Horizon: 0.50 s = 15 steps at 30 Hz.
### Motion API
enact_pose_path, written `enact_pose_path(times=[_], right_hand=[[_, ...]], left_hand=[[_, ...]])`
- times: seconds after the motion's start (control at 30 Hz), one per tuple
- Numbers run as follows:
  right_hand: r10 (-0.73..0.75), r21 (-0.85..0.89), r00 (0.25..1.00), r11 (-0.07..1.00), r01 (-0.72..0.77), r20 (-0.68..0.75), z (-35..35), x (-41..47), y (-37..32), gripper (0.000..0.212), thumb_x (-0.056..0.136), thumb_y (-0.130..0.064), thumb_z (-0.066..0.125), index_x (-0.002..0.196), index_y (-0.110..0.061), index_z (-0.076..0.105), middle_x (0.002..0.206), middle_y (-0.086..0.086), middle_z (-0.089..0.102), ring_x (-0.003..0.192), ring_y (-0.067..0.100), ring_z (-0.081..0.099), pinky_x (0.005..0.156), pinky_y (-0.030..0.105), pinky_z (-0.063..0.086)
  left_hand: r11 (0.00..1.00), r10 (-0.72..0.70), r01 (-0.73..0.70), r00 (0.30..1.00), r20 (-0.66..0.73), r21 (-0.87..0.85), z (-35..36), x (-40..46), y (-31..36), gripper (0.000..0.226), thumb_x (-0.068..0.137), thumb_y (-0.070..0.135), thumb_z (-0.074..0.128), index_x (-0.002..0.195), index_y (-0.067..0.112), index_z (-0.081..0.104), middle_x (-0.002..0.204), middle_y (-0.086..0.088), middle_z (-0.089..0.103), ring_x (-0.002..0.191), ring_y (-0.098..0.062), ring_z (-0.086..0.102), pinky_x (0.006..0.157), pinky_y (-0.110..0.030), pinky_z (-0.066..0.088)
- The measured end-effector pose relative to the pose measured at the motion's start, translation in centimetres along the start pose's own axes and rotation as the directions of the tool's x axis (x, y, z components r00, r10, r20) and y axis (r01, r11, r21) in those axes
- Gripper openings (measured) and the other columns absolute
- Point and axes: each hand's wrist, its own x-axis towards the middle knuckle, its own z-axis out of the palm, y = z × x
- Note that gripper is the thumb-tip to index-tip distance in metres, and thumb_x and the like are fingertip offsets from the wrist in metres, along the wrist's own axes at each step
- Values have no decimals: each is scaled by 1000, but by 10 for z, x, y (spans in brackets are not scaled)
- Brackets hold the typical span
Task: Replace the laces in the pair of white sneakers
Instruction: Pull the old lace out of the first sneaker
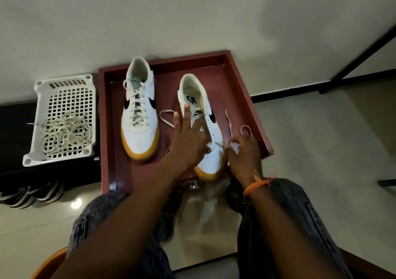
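White sneakers (140, 111) sit in the red tray (246, 98): the far-left one looks fully laced, the right sneaker (205, 128) barely started. Left hand (188, 137) presses it flat, fingers straight; right hand (242, 150) pinches the lace (229, 124). Roughly halfway, I'd say.

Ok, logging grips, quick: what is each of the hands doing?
Left hand: open, fingers straight, pressing the unlaced white gum-soled sneaker.
Right hand: pinching that sneaker's white lace.
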Motion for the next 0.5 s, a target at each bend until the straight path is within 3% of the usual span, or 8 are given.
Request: enact_pose_path(times=[0.03,0.1,0.17,0.27,0.33,0.43,0.47,0.5], right_hand=[[1,-7,1000,1000,-1,18,2,-9,0,20,86,-23,68,103,-13,65,114,11,58,100,27,59,84,38,51],[-9,-15,998,1000,10,62,8,-27,-3,25,86,-26,69,104,-9,65,106,12,58,100,27,57,86,36,47],[-55,-81,994,995,63,92,16,-39,-6,27,89,-30,66,105,-8,63,107,11,56,101,26,56,82,31,40],[-124,-150,990,980,132,61,23,-47,-5,32,94,-30,61,112,-5,61,114,14,53,99,31,58,84,33,45],[-128,-152,991,979,133,45,27,-48,-5,35,93,-24,63,120,-1,60,121,17,50,98,36,61,86,36,48],[-136,-143,991,980,137,17,31,-52,-8,37,90,-16,67,121,4,59,121,21,50,95,38,62,83,34,51],[-133,-127,991,983,133,7,32,-52,-8,37,87,-13,70,118,5,61,118,21,52,92,39,63,81,34,52],[-133,-114,991,985,132,-6,34,-52,-8,36,84,-10,74,115,6,62,114,22,54,87,39,64,79,33,53]], left_hand=[[998,-33,31,999,-41,-60,8,-3,4,36,86,35,70,119,21,69,151,-11,38,146,-52,-5,113,-66,-6],[966,-72,29,984,-161,-257,15,-7,7,17,81,22,76,97,17,77,127,-10,59,141,-47,28,116,-64,9],[932,-53,-68,946,-320,-356,23,-6,4,3,73,14,76,73,16,77,96,-4,69,118,-24,53,109,-54,27],[854,-45,-184,906,-422,-486,23,-7,6,6,69,7,71,64,10,74,84,-5,69,104,-12,49,109,-40,22],[724,-74,-190,934,-349,-663,21,-10,-3,8,75,10,68,70,7,72,98,-7,68,110,-7,50,117,-32,14],[325,-127,48,992,7,-945,8,-20,-21,14,83,13,62,74,14,72,128,7,62,140,-13,37,120,-48,19],[256,-137,98,989,64,-962,4,-22,-23,18,84,9,62,73,16,73,132,11,61,145,-16,31,118,-51,23],[289,-162,106,985,61,-951,0,-24,-21,21,87,6,62,73,17,73,134,9,60,145,-16,30,118,-51,25]])
